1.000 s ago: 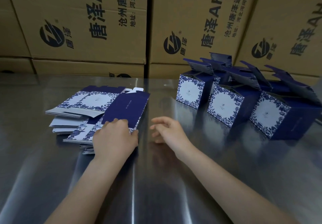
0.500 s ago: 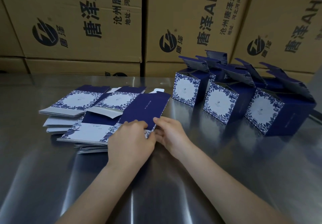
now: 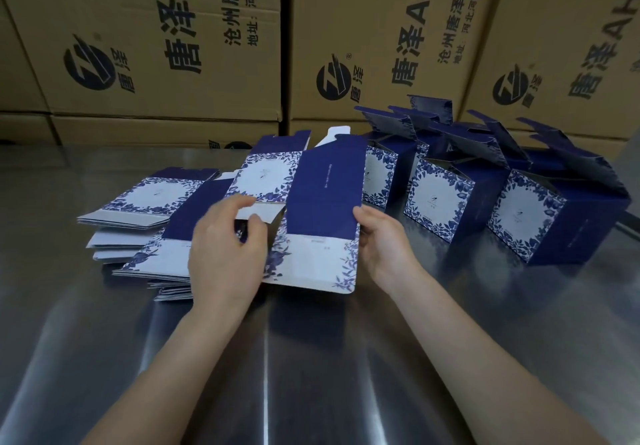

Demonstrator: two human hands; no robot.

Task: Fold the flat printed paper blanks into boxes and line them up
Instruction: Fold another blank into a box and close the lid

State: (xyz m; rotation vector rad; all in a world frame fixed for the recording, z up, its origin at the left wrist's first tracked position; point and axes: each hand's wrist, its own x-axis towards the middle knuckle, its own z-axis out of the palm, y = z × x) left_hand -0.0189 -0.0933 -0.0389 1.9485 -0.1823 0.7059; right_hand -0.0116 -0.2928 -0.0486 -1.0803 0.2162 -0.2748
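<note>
Blank in hand: a flat printed blank (image 3: 325,202), navy panel up, is held clear of the steel counter (image 3: 311,358) and tilted, apparently ready to be popped open.
Left grip: the left hand (image 3: 225,250) curls thumb and fingers onto the blank's left edge, by a pale flap.
Right grip: the right hand (image 3: 384,243) pinches the right edge, thumb on top.
Blank against grip: it spans both hands, most of it reaching away beyond them.
Stack (image 3: 138,209): flat blanks fanned just left, handy for the next pick.
Folded boxes (image 3: 440,198): lined up at right, lids open.
</note>
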